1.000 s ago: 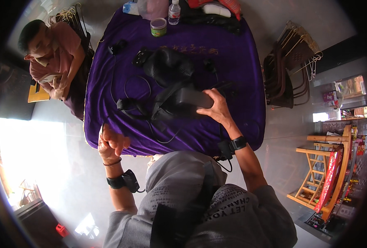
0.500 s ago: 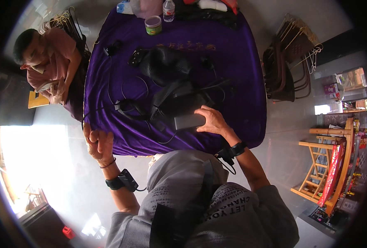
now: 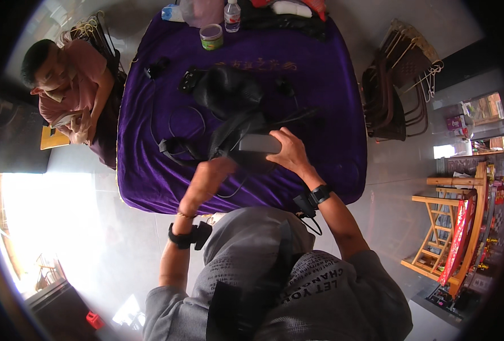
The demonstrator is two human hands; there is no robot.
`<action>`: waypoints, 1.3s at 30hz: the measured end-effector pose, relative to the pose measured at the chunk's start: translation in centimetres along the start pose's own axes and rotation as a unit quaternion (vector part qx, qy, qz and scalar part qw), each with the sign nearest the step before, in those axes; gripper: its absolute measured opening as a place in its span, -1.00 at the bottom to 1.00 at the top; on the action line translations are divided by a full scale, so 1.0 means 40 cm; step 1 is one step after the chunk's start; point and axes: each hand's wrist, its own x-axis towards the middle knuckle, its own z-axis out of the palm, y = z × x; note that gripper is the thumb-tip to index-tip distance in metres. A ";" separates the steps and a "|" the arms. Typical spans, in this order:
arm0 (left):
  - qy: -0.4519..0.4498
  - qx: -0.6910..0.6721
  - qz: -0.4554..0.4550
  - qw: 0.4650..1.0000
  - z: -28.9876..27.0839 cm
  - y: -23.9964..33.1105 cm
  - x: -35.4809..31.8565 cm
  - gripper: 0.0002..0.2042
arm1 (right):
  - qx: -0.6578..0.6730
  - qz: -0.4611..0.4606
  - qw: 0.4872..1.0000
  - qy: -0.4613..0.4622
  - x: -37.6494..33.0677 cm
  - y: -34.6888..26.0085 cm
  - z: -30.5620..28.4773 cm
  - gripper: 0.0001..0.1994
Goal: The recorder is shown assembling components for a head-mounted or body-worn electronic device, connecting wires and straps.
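My right hand grips the right end of a flat dark-grey box-shaped device near the front of the table, its thumb and fingers on either side. My left hand is smeared by motion just left of and nearer than the box; its fingers do not show clearly. Black mesh straps lie beside the box, and thin black cables run around them. Behind, a rounded black mesh bag-like thing rests on the cloth. A black band or coil lies left of the straps.
A purple cloth covers the table. At its far side stand a lidded jar and a clear bottle. A person sits at the left. Stacked chairs and a wooden rack are at the right.
My left hand has swung right from the table's left front edge to beside the box. My right hand still holds the box, which has shifted slightly away from me and tilted.
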 end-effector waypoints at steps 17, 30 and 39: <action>-0.009 0.477 0.143 0.867 0.173 -0.130 0.049 -0.65 | -0.013 -0.018 1.000 -0.012 0.020 -0.001 0.001 -0.51; -0.055 0.456 0.196 0.867 0.162 -0.117 0.045 -0.62 | 0.004 -0.074 0.997 -0.027 0.027 0.003 0.054 -0.45; -0.056 0.398 0.220 0.889 0.164 -0.084 0.017 -0.69 | -0.001 -0.067 0.997 -0.032 0.012 0.031 0.109 -0.38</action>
